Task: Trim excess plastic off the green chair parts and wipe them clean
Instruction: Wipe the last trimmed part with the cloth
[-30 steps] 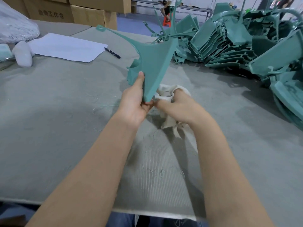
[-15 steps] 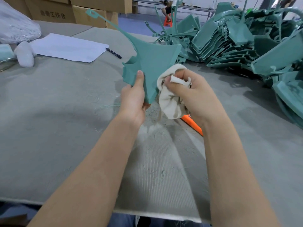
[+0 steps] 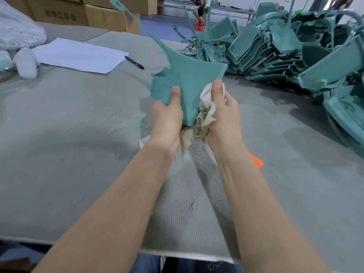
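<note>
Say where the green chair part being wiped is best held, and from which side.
Probably its lower corner, from below, where the left hand grips the green chair part: the face there is flat for a thumb, clear of the jagged flash on the left edge and the thin arm, which may flex.

bright, even overhead light; soft shadows fall on the table (image 3: 59,134) under the arms. wide-angle bending at edges; slight motion blur.

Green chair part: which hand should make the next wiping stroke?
Right, probably. The right hand pinches the cloth against the green chair part, thumb on top, while the left hand grips its lower edge, steadying it.
</note>
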Tool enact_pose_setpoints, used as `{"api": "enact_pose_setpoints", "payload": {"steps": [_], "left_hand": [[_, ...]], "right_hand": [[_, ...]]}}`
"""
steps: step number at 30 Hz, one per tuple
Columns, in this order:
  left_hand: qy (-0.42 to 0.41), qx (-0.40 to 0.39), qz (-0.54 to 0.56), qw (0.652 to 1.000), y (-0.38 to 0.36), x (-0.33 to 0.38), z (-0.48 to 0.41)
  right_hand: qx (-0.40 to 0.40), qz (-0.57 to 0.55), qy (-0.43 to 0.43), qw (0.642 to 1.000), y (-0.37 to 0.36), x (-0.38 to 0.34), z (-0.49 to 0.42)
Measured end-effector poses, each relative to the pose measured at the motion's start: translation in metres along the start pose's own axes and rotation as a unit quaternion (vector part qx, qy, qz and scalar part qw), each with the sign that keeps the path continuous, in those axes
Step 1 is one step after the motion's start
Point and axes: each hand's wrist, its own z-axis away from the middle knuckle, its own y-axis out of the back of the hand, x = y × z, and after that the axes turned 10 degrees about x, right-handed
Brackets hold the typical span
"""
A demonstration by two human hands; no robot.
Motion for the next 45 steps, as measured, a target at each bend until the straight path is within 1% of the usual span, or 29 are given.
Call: {"api": "enact_pose_setpoints", "payload": {"steps": [1,4,7,9,11,16,19,22,26,28,35,38,42,43,45], "left_hand": [[0.007,0.007,0.006,1.000,0.001,0.000,-0.002],[0.033,0.026,0.036,0.998,0.009,0.005,-0.011],[0.062,-0.001,0.053,0.997,0.015,0.010,-0.015],[0.069,-0.016,0.048,0.996,0.014,0.011,-0.014],[0.058,-0.023,0.025,0.998,0.011,0.013,-0.012],[0.017,-0.001,-0.021,1.000,0.007,0.015,-0.010],[-0.002,0.003,-0.035,0.999,0.006,0.013,-0.008],[0.042,0.005,-0.013,0.999,0.007,0.012,-0.009],[0.096,0.004,0.033,0.995,0.011,0.014,-0.016],[0.105,-0.009,0.036,0.994,0.011,0.015,-0.017],[0.075,-0.011,-0.006,0.997,0.004,0.011,-0.013],[0.069,-0.002,-0.004,0.998,0.008,0.011,-0.016],[0.075,0.014,0.007,0.997,0.016,0.016,-0.024],[0.075,0.010,0.004,0.997,0.017,0.016,-0.025],[0.069,-0.001,0.002,0.998,0.016,0.017,-0.024]], "right_hand": [[-0.011,0.006,0.005,1.000,0.000,0.001,0.001],[-0.090,0.028,-0.009,0.995,-0.003,0.003,0.006],[-0.139,0.009,-0.047,0.989,-0.007,0.002,0.009],[-0.130,-0.016,-0.058,0.990,-0.006,0.000,0.009],[-0.115,-0.038,-0.056,0.991,-0.005,-0.001,0.007],[-0.060,-0.047,-0.050,0.996,-0.006,0.004,0.005],[-0.024,-0.091,-0.072,0.993,-0.004,0.002,0.001],[-0.049,-0.090,-0.073,0.992,-0.004,0.002,0.001],[-0.113,-0.010,-0.047,0.992,-0.007,0.008,0.006],[-0.117,0.002,-0.048,0.992,-0.007,0.007,0.007],[-0.052,-0.098,-0.078,0.991,-0.003,-0.002,0.003],[-0.064,-0.092,-0.083,0.990,-0.006,0.001,0.005],[-0.132,-0.044,-0.111,0.984,-0.010,0.009,0.012],[-0.139,-0.044,-0.112,0.983,-0.011,0.009,0.012],[-0.119,-0.057,-0.103,0.986,-0.011,0.007,0.012]]}}
